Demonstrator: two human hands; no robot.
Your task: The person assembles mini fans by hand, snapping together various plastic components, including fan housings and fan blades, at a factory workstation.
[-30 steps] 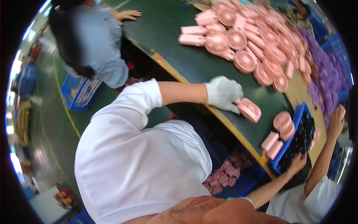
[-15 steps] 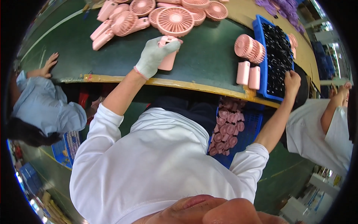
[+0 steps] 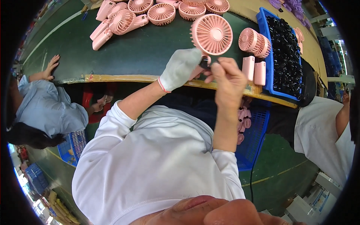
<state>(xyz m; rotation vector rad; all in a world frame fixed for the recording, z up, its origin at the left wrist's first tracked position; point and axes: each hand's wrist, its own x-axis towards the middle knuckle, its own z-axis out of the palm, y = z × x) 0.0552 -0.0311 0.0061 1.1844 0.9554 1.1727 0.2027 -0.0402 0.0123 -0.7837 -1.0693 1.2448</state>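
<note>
My left hand point(image 3: 183, 69), in a pale knitted glove, is closed round the handle of a pink handheld fan point(image 3: 212, 34). The fan's round grille faces up, over the table's front part. Close beside its neck my bare right hand point(image 3: 228, 79) is closed, thumb and fingertips pinched together. A small black piece point(image 3: 204, 62) shows at the neck between the two hands. Another dark bit lies at my right fingertips, mostly hidden by them. The lower handle is covered by the glove.
Several pink fans point(image 3: 161, 14) lie heaped at the back. Two more fans point(image 3: 255, 41) rest beside a blue tray point(image 3: 267, 56) of small black parts. A blue crate point(image 3: 257, 131) with pink pieces sits below the table edge. Other people point(image 3: 50, 103) are at both sides.
My right hand has come from the black parts in the tray to the fan's neck. My left hand has moved right, tilting the fan up with it.
</note>
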